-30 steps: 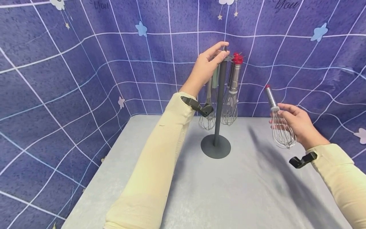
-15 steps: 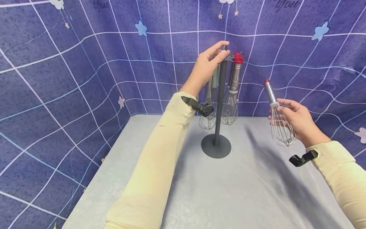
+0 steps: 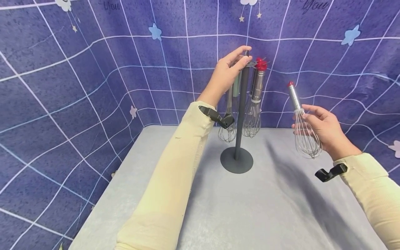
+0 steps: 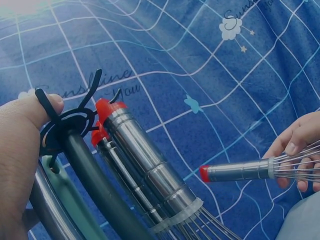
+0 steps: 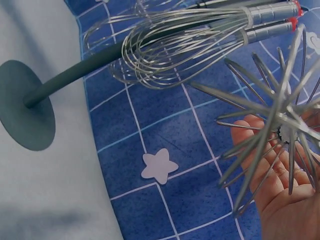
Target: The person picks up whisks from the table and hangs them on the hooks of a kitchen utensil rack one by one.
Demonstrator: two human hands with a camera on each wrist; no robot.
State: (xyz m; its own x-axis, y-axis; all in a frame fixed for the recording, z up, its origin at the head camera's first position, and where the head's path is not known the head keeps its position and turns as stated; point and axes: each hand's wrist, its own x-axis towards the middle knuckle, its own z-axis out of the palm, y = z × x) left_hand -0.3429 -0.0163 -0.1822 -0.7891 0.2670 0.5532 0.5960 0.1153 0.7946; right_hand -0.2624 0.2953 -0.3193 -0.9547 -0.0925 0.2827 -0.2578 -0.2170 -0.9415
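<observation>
A dark grey utensil stand (image 3: 241,118) stands upright on its round base. At its top, my left hand (image 3: 225,72) pinches the post between thumb and fingers. Red-tipped steel whisks (image 3: 258,85) hang from the stand's right hooks. To the left, partly behind my hand, hangs another whisk (image 3: 229,99). A green handle (image 4: 75,202) also hangs there, its lower end hidden. Off to the right, my right hand (image 3: 326,126) holds a steel whisk (image 3: 294,98) by the upper wires near its white collar. Its red tip points up, apart from the stand.
The pale grey table (image 3: 237,211) carries the stand near its back edge. Behind it and at the left hangs a blue grid-patterned curtain (image 3: 175,86). In the left wrist view, a curved hook (image 4: 93,90) of the stand juts up.
My right hand has raised the whisk a little and shifted it slightly left, toward the stand. My left hand and the stand have stayed in place.
</observation>
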